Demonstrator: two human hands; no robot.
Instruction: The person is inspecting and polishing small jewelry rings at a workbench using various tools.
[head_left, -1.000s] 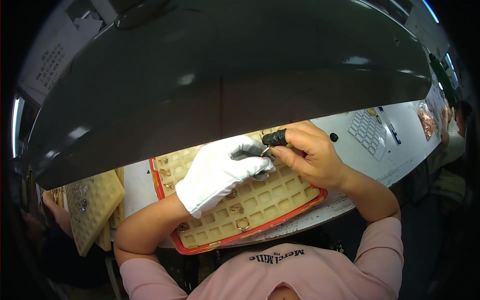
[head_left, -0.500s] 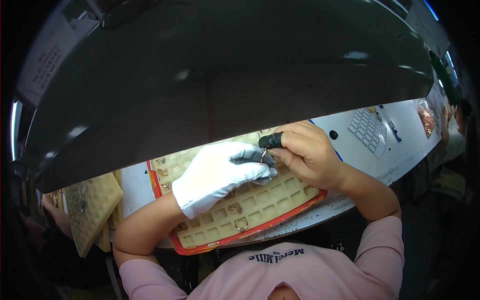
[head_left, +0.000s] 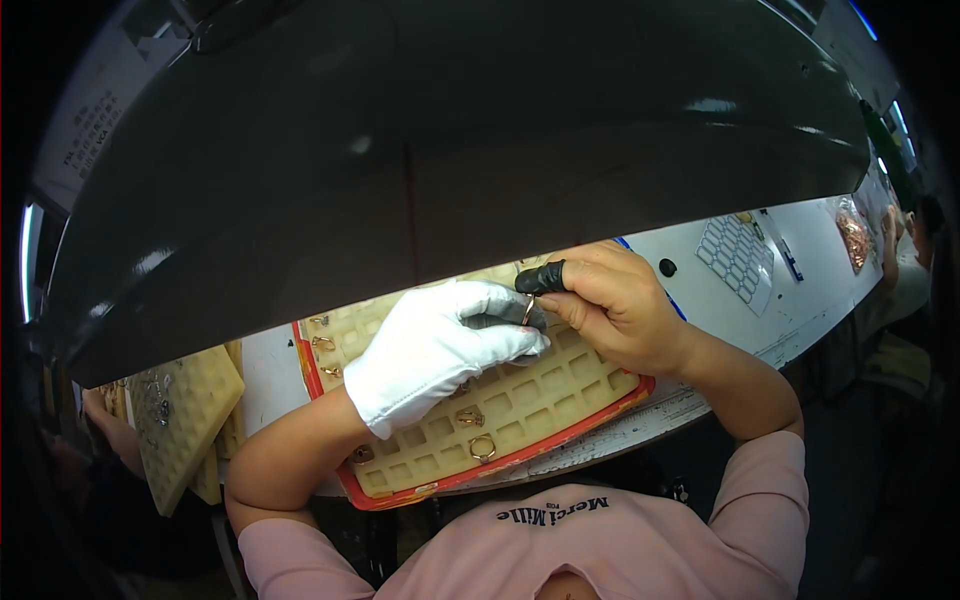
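Observation:
My left hand (head_left: 435, 350), in a white glove, is closed with its fingertips around a thin metal ring (head_left: 528, 310). From the other side my right hand (head_left: 620, 310) pinches the same ring between thumb and index finger; a black cover (head_left: 541, 278) wraps that index finger. Both hands hover over a cream tray (head_left: 520, 432) with square hollows and a red rim. Several rings sit in its hollows, among them a gold-coloured ring (head_left: 482, 447) near the front edge. The gloved hand hides part of the tray.
A large dark hood (head_left: 450, 140) overhangs the far side and hides the back of the tray. More cream trays (head_left: 190, 420) stand at left. On the white table (head_left: 680, 240) lie a black round piece (head_left: 668, 268), a patterned sheet (head_left: 735, 262) and a bag of copper-coloured bits (head_left: 853, 240). Another person's hand (head_left: 890, 235) shows far right.
Both hands stay almost in place with the ring between them. The gloved fingers and the ring shift only very slightly.

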